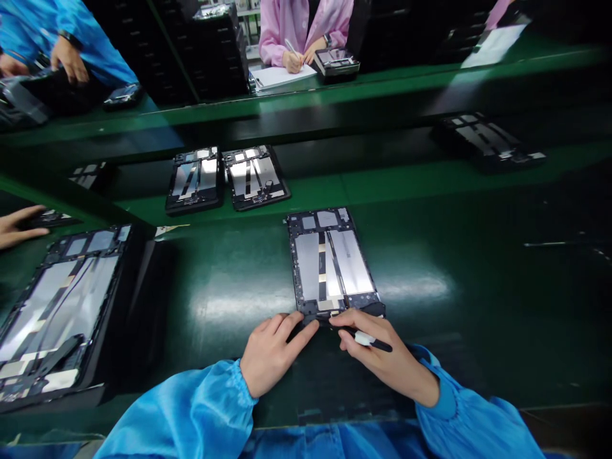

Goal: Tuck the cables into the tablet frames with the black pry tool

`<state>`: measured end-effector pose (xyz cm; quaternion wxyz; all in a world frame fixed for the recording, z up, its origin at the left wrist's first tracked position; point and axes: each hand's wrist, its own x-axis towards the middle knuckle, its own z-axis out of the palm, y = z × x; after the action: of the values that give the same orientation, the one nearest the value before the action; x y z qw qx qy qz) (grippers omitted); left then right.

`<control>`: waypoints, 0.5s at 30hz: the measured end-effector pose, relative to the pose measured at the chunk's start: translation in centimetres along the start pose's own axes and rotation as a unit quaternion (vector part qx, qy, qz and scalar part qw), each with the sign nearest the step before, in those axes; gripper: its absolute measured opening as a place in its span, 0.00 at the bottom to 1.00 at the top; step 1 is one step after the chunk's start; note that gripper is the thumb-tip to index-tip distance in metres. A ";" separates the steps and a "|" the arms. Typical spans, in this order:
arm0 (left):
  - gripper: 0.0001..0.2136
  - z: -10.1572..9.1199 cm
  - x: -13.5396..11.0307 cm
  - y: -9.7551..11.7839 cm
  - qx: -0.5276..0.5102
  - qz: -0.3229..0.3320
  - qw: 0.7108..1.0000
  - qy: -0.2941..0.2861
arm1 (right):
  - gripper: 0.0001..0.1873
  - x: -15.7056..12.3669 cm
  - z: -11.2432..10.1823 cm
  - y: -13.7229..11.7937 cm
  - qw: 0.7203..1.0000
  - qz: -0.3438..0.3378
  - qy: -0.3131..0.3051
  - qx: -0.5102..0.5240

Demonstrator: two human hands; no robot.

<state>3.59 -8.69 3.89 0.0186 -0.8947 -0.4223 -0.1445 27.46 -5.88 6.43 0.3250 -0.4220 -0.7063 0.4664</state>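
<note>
A tablet (pixel 344 261) with its back off lies on the green bench in front of me, its metal plates and ribbon cables showing. Against its near left corner, my left hand (pixel 271 354) presses with bent fingers and thumb at the edge. My right hand (pixel 382 357) is closed around a slim black pen-like tool with a white section (pixel 366 338). The tool's tip is hidden by my fingers at the tablet's near edge. Beside a ribbon end there, my right fingertips touch the tablet.
At left, an opened tablet (pixel 62 306) tops a dark stack. Two more tablets (pixel 195 178) (pixel 254 175) lie behind mine, and another (pixel 488 140) at far right. A co-worker's hand (pixel 21 226) reaches in at left. Across the bench, a person in pink writes on paper (pixel 287 76).
</note>
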 end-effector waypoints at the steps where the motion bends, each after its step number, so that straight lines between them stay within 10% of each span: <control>1: 0.17 0.0 0.0 0.0 0.001 0.001 1.000 0.001 | 0.09 0.0 -0.2 0.0 1.000 -0.001 0.005 -0.006; 15: 0.15 -0.6 -0.5 -1.1 -0.042 0.038 0.998 0.041 | 0.09 -0.6 -0.4 0.9 0.997 0.037 -0.023 0.066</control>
<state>2.29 -8.41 4.25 0.0033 -0.9035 -0.3803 -0.1978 28.29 -6.06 5.71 0.3186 -0.4140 -0.6651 0.5336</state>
